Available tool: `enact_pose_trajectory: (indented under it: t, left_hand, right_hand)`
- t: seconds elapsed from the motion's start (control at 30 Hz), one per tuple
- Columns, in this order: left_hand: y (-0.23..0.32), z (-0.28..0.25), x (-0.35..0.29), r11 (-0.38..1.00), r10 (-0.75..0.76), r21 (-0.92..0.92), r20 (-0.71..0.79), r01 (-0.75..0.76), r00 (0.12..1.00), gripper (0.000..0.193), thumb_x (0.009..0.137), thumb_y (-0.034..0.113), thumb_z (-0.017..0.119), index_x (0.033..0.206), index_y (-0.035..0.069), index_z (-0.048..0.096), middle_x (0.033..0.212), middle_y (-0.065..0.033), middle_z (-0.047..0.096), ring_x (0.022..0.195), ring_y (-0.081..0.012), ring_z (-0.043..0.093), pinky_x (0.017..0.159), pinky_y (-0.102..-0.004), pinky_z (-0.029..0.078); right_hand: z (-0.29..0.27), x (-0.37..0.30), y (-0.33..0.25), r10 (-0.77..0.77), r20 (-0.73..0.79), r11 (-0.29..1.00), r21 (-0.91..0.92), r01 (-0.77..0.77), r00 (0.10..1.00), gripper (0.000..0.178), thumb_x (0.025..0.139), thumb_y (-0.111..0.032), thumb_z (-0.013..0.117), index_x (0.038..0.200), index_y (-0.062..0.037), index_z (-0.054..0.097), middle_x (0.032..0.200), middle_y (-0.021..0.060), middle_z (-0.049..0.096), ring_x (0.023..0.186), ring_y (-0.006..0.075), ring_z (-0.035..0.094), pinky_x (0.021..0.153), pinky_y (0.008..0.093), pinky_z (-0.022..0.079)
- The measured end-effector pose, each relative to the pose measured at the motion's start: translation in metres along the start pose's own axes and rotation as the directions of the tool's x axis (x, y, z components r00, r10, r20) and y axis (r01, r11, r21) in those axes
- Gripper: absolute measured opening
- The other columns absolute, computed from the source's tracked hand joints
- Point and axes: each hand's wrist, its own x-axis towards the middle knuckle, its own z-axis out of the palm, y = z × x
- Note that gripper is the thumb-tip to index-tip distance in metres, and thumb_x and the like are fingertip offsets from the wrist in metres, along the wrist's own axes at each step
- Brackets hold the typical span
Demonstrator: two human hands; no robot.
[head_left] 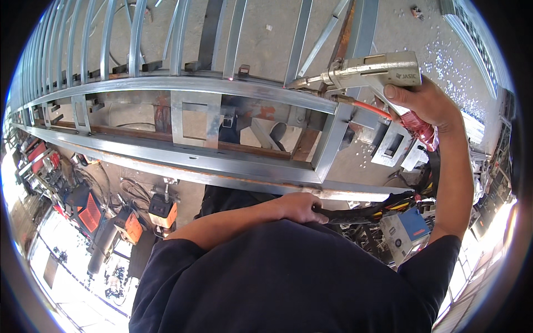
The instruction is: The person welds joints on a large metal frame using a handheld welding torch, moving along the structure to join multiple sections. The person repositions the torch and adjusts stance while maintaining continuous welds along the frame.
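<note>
My right hand [436,105] is wrapped round the red-taped handle of a metallic handheld welding gun [372,67]. The gun's narrow nozzle points left and meets the upper rail of a metal frame [244,86] near the foot of an upright bar, where a small reddish spot shows. A thin orange-red hose [373,109] runs beside the nozzle. Close to my body, my left hand [305,208] is closed round a black-sleeved cable bundle [355,213], which stretches right towards yellow and dark cables below the gun's handle.
Many parallel metal bars [136,39] rise from the frame's far side. A flat cut-out metal plate [390,144] lies to the right. Orange-and-black tools [162,212] are at the lower left. A grey box with a blue panel [404,230] stands at lower right.
</note>
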Motion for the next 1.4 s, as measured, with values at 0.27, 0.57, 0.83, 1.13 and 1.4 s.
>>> enact_pose_trajectory:
  t: [0.27,0.57,0.83,1.13,1.4]
  left_hand:
    - [0.001,-0.001,0.003,0.999,-0.041,-0.020,0.022,0.042,0.999,0.055,0.089,0.053,0.075,0.122,0.009,0.073,0.113,-0.0187,0.074,0.108,-0.0360,0.069,0.093,-0.0440,0.050]
    - [0.010,-0.008,0.000,0.995,-0.096,-0.028,0.065,0.098,0.993,0.063,0.090,0.053,0.075,0.128,0.004,0.070,0.120,-0.0205,0.073,0.112,-0.0349,0.068,0.098,-0.0428,0.050]
    - [0.015,-0.011,-0.001,0.989,-0.136,-0.042,0.072,0.139,0.988,0.067,0.090,0.055,0.074,0.132,0.004,0.067,0.125,-0.0203,0.071,0.118,-0.0349,0.066,0.101,-0.0423,0.049]
    - [0.018,-0.015,-0.001,0.987,-0.146,-0.047,0.098,0.151,0.984,0.068,0.090,0.055,0.074,0.133,0.003,0.066,0.127,-0.0213,0.070,0.119,-0.0357,0.066,0.101,-0.0432,0.049]
    - [0.013,-0.013,-0.001,0.992,-0.121,-0.034,0.049,0.123,0.991,0.074,0.090,0.057,0.074,0.134,-0.001,0.064,0.131,-0.0244,0.067,0.121,-0.0379,0.064,0.102,-0.0441,0.049]
  right_hand:
    - [-0.002,0.007,0.009,-0.039,0.045,0.998,0.057,0.036,0.998,0.061,0.091,-0.046,0.079,0.127,0.0027,0.068,0.098,0.0142,0.075,0.078,0.0197,0.070,0.074,0.0339,0.058]
    - [-0.001,0.011,0.020,-0.140,0.017,0.990,0.032,0.139,0.990,0.056,0.094,-0.044,0.076,0.125,0.0026,0.068,0.096,0.0141,0.075,0.071,0.0179,0.069,0.065,0.0323,0.057]
    - [0.003,0.008,0.018,-0.143,-0.013,0.988,0.064,0.144,0.990,0.052,0.094,-0.045,0.075,0.119,0.0013,0.071,0.093,0.0123,0.075,0.069,0.0196,0.069,0.069,0.0340,0.058]
    - [-0.006,0.007,0.006,-0.037,0.092,0.998,0.055,0.032,0.995,0.055,0.091,-0.049,0.078,0.117,-0.0005,0.073,0.096,0.0102,0.076,0.095,0.0210,0.070,0.090,0.0352,0.054]
    - [-0.005,-0.001,0.014,0.014,-0.022,0.999,0.031,-0.013,1.000,0.065,0.089,-0.048,0.081,0.125,0.0045,0.068,0.104,0.0175,0.076,0.100,0.0260,0.072,0.093,0.0370,0.057]
